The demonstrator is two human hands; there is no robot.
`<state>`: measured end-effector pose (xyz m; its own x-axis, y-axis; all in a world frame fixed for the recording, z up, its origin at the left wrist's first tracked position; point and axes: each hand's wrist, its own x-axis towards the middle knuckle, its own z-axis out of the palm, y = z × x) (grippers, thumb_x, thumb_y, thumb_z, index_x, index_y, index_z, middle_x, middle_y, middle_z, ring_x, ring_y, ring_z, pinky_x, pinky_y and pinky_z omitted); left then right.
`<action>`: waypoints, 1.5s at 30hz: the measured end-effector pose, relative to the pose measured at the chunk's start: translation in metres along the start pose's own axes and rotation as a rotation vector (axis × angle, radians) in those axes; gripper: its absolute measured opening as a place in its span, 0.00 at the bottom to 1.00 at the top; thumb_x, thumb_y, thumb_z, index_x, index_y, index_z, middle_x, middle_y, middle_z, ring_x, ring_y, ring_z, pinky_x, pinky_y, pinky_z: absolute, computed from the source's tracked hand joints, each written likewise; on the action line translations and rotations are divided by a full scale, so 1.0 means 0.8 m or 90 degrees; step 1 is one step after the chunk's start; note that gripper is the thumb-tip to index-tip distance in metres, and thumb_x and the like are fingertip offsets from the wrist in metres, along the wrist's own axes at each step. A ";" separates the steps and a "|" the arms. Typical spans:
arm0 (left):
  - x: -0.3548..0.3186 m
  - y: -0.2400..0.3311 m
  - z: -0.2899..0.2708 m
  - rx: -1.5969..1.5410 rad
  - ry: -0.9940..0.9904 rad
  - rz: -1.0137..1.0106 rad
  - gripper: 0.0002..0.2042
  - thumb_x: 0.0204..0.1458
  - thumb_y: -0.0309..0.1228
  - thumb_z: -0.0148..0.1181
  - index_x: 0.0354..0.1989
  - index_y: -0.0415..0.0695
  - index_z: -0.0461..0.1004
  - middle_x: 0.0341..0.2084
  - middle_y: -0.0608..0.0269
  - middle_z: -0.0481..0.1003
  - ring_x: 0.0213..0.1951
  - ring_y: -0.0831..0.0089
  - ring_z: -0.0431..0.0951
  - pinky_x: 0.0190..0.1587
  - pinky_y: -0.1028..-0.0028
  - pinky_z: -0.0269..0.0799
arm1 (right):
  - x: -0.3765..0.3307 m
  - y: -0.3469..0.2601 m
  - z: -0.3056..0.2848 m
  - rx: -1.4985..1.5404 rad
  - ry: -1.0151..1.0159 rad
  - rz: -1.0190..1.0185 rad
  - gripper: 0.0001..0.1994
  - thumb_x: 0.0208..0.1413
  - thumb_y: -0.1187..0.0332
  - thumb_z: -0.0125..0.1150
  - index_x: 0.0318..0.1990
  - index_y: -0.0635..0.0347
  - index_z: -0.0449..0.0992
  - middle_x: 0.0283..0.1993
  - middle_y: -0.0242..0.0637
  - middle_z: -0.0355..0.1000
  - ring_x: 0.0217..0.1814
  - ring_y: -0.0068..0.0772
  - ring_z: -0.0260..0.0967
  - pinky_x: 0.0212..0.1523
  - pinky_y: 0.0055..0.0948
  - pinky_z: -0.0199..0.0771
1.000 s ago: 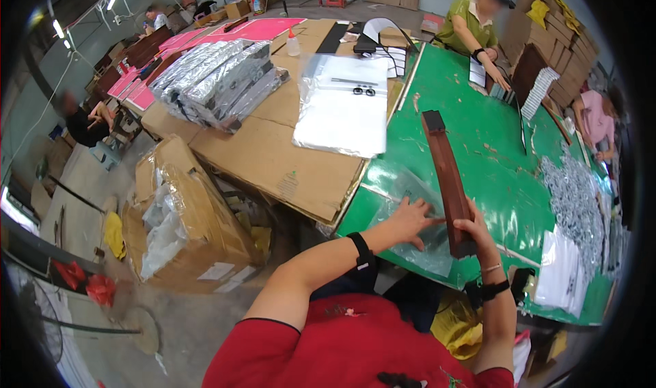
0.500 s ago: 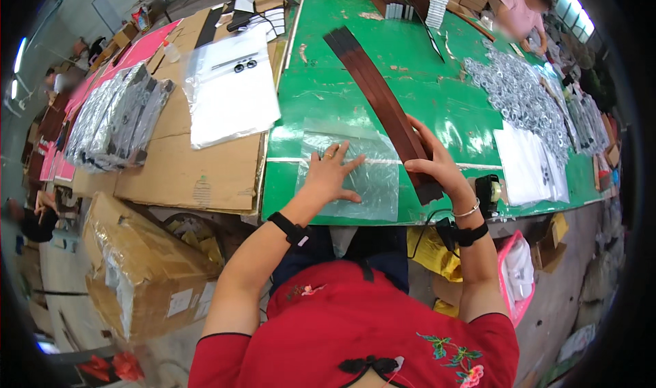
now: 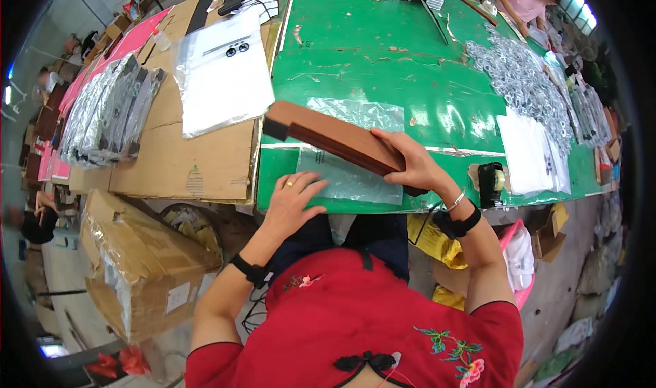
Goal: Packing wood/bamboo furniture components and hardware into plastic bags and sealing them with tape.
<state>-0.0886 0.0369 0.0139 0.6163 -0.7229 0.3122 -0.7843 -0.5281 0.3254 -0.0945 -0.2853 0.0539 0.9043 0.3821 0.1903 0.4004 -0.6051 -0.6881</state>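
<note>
1. Bright, even daylight fills the scene; shadows are soft and faint.
2. White glare streaks the green table (image 3: 383, 67) and the clear bag (image 3: 348, 176).
3. Strong fisheye bending curves straight edges; a black rim rings the picture.
4. The centre is sharp; the far edges are smeared and dim.

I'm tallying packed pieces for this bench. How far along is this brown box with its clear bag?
Done: a clear plastic bag lies flat at the green table's near edge, pinned by the left hand. In hand: the right hand grips one end of the long brown box, held over the bag. Left: the box is not yet inside the bag. Another clear bag lies beyond it.
</note>
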 end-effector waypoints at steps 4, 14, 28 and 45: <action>-0.012 -0.002 0.002 -0.059 0.034 -0.052 0.26 0.43 0.36 0.69 0.54 0.48 0.73 0.53 0.60 0.72 0.56 0.58 0.70 0.57 0.60 0.64 | 0.000 -0.019 -0.001 -0.050 -0.022 -0.008 0.45 0.33 0.70 0.66 0.69 0.52 0.60 0.47 0.44 0.69 0.51 0.49 0.65 0.54 0.41 0.68; -0.014 -0.007 0.001 -0.130 0.077 -0.099 0.19 0.45 0.25 0.65 0.48 0.44 0.74 0.49 0.59 0.74 0.52 0.56 0.72 0.54 0.62 0.69 | 0.001 -0.045 0.042 -0.124 0.022 0.049 0.44 0.36 0.70 0.67 0.68 0.54 0.59 0.48 0.45 0.69 0.50 0.49 0.64 0.53 0.40 0.68; 0.082 -0.025 -0.007 -0.039 0.158 0.009 0.05 0.47 0.27 0.63 0.29 0.45 0.72 0.33 0.63 0.73 0.39 0.59 0.73 0.42 0.62 0.69 | -0.023 -0.068 -0.022 0.256 0.092 0.173 0.46 0.43 0.63 0.73 0.71 0.60 0.57 0.66 0.40 0.63 0.66 0.30 0.61 0.67 0.31 0.56; 0.038 -0.096 -0.037 -0.102 0.338 -0.403 0.04 0.56 0.28 0.57 0.36 0.42 0.75 0.31 0.54 0.76 0.34 0.55 0.77 0.37 0.62 0.70 | -0.032 -0.066 0.039 -0.081 0.081 0.178 0.44 0.36 0.69 0.72 0.68 0.49 0.63 0.53 0.44 0.69 0.54 0.49 0.67 0.55 0.39 0.69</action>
<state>-0.0080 0.0685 0.0245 0.9193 0.0153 0.3934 -0.2845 -0.6648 0.6907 -0.1431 -0.2415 0.0634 0.9899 0.1031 0.0973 0.1415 -0.7594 -0.6350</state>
